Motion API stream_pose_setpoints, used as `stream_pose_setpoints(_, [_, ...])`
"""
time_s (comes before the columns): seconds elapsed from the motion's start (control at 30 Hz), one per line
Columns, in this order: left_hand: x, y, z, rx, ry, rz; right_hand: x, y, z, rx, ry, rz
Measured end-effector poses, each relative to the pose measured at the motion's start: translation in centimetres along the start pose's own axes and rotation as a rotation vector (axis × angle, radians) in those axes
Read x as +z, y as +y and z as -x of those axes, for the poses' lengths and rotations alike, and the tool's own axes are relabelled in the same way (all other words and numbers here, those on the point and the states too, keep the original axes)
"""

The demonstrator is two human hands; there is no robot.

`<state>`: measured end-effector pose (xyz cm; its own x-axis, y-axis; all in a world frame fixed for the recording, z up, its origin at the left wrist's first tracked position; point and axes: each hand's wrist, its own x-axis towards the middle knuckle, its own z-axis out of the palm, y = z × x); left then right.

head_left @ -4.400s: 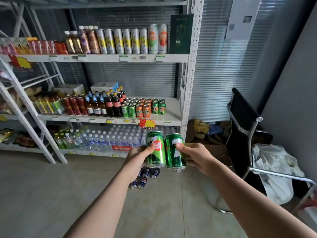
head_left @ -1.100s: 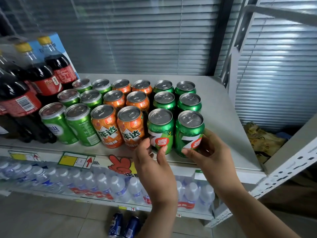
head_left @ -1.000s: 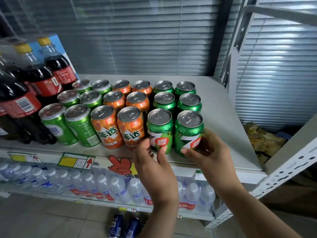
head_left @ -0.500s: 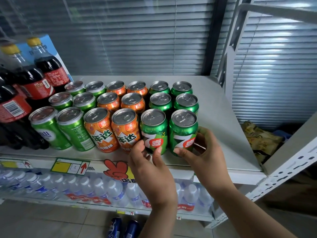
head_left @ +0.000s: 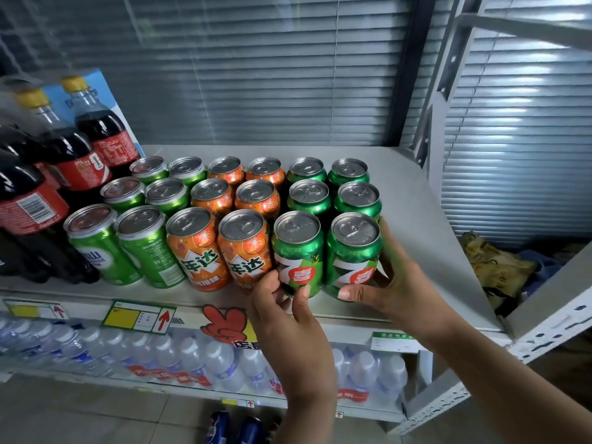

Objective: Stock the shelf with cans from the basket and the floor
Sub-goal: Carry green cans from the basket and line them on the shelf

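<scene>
Your left green aluminium can (head_left: 298, 251) and right green aluminium can (head_left: 352, 254) stand upright, long axes vertical and pull-tab lids up, at the front edge of the grey metal shelf (head_left: 416, 225). They touch side by side, each label facing you with a white 7 and a red disc reading 喜. Your left hand (head_left: 288, 318) pinches the left can low between thumb and curled fingertips. Your right hand (head_left: 394, 283) wraps the right can, thumb in front, fingers behind. Left of them on the shelf, orange cans (head_left: 195, 248) read 年达. Two blue cans (head_left: 220, 427) lie on the floor below the shelf.
</scene>
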<state>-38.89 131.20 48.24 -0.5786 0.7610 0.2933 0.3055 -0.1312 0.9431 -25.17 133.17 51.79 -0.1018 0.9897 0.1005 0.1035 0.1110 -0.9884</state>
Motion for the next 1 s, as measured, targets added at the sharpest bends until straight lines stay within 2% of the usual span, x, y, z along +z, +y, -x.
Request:
stream_pose_setpoints(0.6, [-0.7, 0.0, -0.4, -0.023, -0.039, -0.022, -0.5, 0.6, 0.3, 0.018, -0.038, 0.062])
stream_pose_setpoints(0.87, [-3.8, 0.3, -2.1, -0.177, -0.222, 0.075, -0.7, 0.3, 2.4, 0.073, -0.026, -0.006])
stream_pose_setpoints(1.0, [-4.5, 0.2, -2.9, -0.202, -0.301, 0.119, 0.0, 0.6, 3.5, 0.116, 0.091, 0.026])
